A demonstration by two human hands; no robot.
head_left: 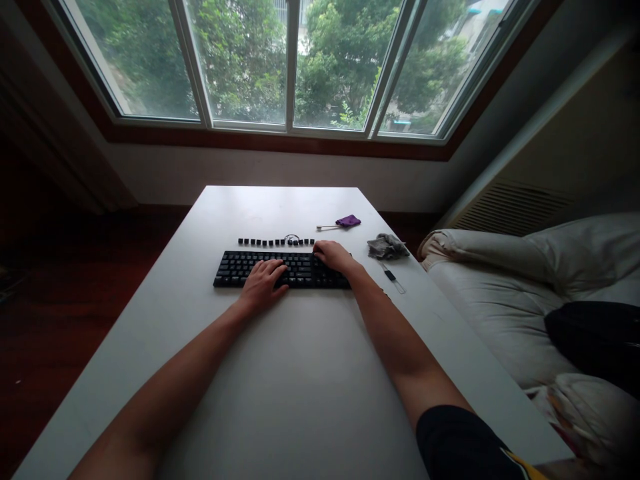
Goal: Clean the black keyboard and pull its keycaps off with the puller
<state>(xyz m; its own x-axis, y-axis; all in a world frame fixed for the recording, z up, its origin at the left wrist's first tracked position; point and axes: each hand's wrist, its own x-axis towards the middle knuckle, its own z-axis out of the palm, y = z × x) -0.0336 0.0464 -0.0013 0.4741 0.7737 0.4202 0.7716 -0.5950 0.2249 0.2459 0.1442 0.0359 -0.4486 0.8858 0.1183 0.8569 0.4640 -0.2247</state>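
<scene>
A black keyboard point(235, 269) lies across the middle of a white table point(300, 373). My left hand point(263, 283) rests flat on the keyboard's centre with fingers stretched over the keys. My right hand point(333, 255) lies on the keyboard's upper right part, fingers curled down onto the keys; whether it pinches a key is hidden. A row of loose black keycaps point(273, 241) is lined up just beyond the keyboard, with a small wire keycap puller point(292, 237) among them.
A purple cloth point(349, 221) and a thin tool point(326, 228) lie further back. A crumpled grey rag point(387, 247) and a small brush-like tool point(393, 278) sit near the table's right edge. A white sofa point(525, 287) stands on the right, windows ahead.
</scene>
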